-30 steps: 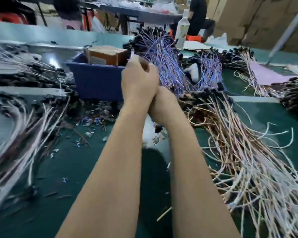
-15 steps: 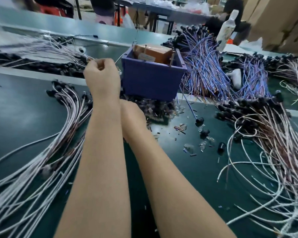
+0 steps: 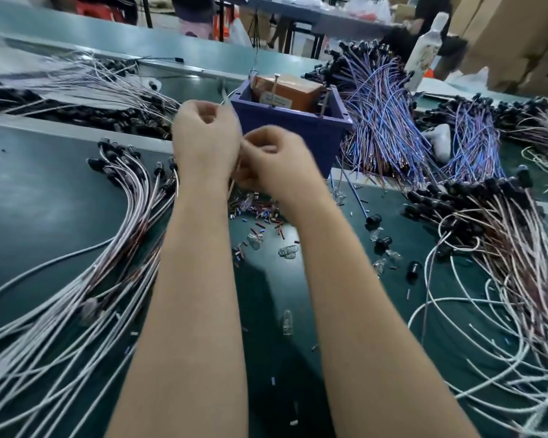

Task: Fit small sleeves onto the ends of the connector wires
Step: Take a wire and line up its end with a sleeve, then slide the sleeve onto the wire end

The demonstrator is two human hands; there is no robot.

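My left hand [image 3: 204,139] is curled round a thin white wire [image 3: 227,101] whose end sticks up past my fist. My right hand [image 3: 276,162] is close beside it, its fingertips pinching at the same wire between the two hands; whether a sleeve is in that pinch is blurred. Small red and blue sleeves [image 3: 260,216] lie scattered on the green mat [image 3: 45,200] just below my hands. A fan of white connector wires [image 3: 86,289] with black ends lies at the left. Another heap of white and brown wires [image 3: 503,248] lies at the right.
A blue plastic bin [image 3: 298,131] with an orange box [image 3: 288,91] stands right behind my hands. Blue-purple wire bundles [image 3: 383,121] lie beyond it. Loose black caps [image 3: 413,270] and clear bulbs [image 3: 288,251] dot the mat. A white bottle [image 3: 424,55] stands at the back right.
The view has swung left and settled. My right hand has come out from behind the left forearm and risen beside the left fist, now pinching the wire.
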